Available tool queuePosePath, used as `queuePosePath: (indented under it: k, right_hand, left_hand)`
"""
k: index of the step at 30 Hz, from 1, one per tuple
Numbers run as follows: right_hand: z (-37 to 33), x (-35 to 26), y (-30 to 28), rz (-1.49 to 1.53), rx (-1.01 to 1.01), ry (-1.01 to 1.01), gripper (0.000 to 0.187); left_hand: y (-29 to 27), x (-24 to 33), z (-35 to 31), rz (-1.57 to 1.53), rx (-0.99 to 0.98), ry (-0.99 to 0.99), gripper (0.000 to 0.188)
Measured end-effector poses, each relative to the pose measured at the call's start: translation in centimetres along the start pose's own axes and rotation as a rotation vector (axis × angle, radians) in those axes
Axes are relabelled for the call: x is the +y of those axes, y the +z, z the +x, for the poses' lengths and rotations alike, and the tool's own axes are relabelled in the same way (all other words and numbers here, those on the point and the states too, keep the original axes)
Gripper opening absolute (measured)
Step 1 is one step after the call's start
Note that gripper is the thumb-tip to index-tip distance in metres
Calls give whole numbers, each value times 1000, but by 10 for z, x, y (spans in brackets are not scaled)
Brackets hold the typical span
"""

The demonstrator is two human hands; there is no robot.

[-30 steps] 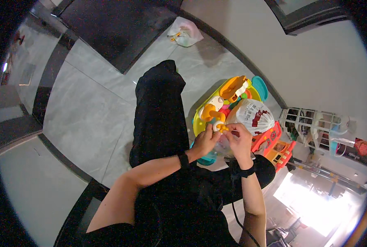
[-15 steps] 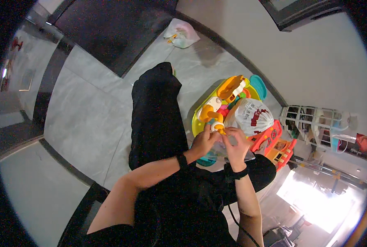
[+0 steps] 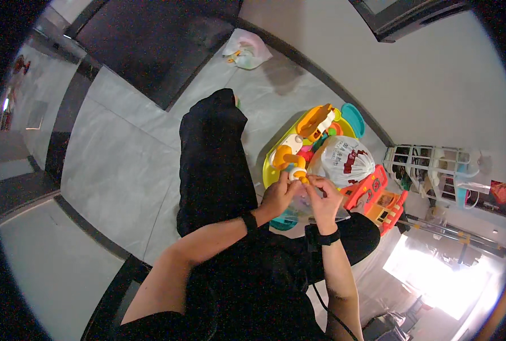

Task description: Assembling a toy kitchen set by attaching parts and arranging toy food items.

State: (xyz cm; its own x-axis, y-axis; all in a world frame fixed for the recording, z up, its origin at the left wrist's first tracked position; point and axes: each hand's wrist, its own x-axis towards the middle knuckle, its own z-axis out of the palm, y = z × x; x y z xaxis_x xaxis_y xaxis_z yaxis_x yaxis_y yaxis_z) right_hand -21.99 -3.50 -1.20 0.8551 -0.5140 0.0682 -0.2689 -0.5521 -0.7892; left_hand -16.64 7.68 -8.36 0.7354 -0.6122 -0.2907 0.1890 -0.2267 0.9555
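Above my lap, both hands meet at a small yellow and white toy piece (image 3: 299,175). My left hand (image 3: 278,199) is closed on it from the left. With thumb and fingers pinched together, my right hand (image 3: 324,200) grips its yellow end from the right. Beneath my hands hangs a clear plastic bag (image 3: 302,204), its contents too blurred to name. Just beyond my fingers stands a lime-yellow toy tub (image 3: 269,177), holding an orange and white toy (image 3: 287,156), a larger orange toy piece (image 3: 315,121) and a tied white plastic bag (image 3: 346,160).
A teal lid-like piece (image 3: 353,119) leans at the tub's far end. Right of the tub lies a red and orange toy (image 3: 372,190), near a white wire rack (image 3: 429,165). Another plastic bag (image 3: 247,50) rests on the floor by the far wall. My black-clad leg (image 3: 216,165) stretches out at left.
My hands stay at the same toy piece, with only slight finger movement. The whole view has shifted a little.
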Motion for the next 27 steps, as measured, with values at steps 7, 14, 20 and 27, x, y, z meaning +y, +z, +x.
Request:
queuePosePath:
  k: [7, 14, 20, 27]
  right_hand:
    - [5, -4, -4, -42, -38, 62, 12]
    - [8, -13, -6, 4, -56, 153, 14]
    - [9, -16, -7, 58, -34, 280, 16]
    - [7, -3, -9, 19, -42, 186, 18]
  left_hand:
    - [-6, 16, -2, 51, -27, -45, 28]
    - [-3, 6, 0, 94, -15, -16, 30]
    - [-3, 7, 1, 124, -12, -11, 32]
    - [-1, 7, 0, 77, -7, -30, 34]
